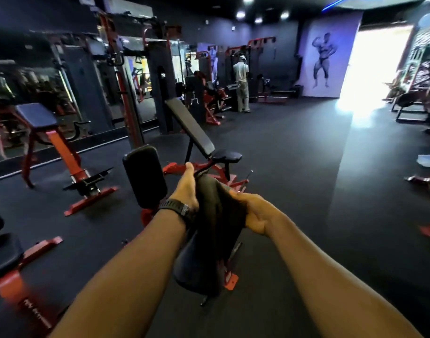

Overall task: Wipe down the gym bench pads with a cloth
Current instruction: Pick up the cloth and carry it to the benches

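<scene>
The left grip (184,189) and the right grip (255,213) are both closed round a dark cloth (219,211), which is bunched between them and hangs toward the black bench pad (194,272) just below. Spreading the cloth flat first would likely wipe better, in long, overlapping strokes along the glossy pad. Beyond the grips stands an incline bench (192,128) on a dark rubber floor (294,167).

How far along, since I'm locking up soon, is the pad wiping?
Done: cannot tell, no pad shows wiping marks. In hand: the left hand and right hand grip the cloth over the nearest pad. Left: probably the upright pad and incline bench beyond.
</scene>
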Tool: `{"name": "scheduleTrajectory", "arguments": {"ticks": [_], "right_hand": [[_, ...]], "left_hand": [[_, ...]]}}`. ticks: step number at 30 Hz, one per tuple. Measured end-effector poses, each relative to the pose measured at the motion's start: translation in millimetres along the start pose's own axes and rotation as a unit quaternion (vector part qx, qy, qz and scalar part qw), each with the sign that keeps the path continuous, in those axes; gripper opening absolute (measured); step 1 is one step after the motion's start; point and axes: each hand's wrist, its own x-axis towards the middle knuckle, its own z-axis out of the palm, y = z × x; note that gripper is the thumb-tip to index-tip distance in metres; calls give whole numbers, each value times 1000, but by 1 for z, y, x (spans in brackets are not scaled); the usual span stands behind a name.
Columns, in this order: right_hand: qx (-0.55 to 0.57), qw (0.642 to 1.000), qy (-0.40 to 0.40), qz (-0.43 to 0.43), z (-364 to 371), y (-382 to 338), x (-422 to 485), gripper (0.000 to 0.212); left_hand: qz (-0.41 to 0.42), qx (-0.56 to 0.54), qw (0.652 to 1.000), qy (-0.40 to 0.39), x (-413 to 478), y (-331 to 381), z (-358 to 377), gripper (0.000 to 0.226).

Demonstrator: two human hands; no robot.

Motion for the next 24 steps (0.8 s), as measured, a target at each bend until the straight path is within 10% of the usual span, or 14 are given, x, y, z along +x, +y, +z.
{"name": "scheduleTrajectory", "arguments": {"ticks": [3, 6, 12, 18, 24], "right_hand": [[145, 970, 155, -117, 0, -29, 51, 48], [180, 946, 201, -180, -17, -52, 91, 84], [38, 967, 177, -181, -60, -85, 152, 107], [-45, 915, 319, -245, -129, -115, 237, 63], [24, 916, 246, -315, -202, -191, 327, 46]], "left_hand": [[-39, 61, 978, -195, 45, 31, -15, 39], [-42, 140, 928, -343, 99, 35, -15, 73], [57, 83, 969, -228, 187, 40, 31, 41], [77, 100, 979, -158, 281, 61, 92, 50], [86, 69, 989, -95, 395, 87, 175, 71]]}}
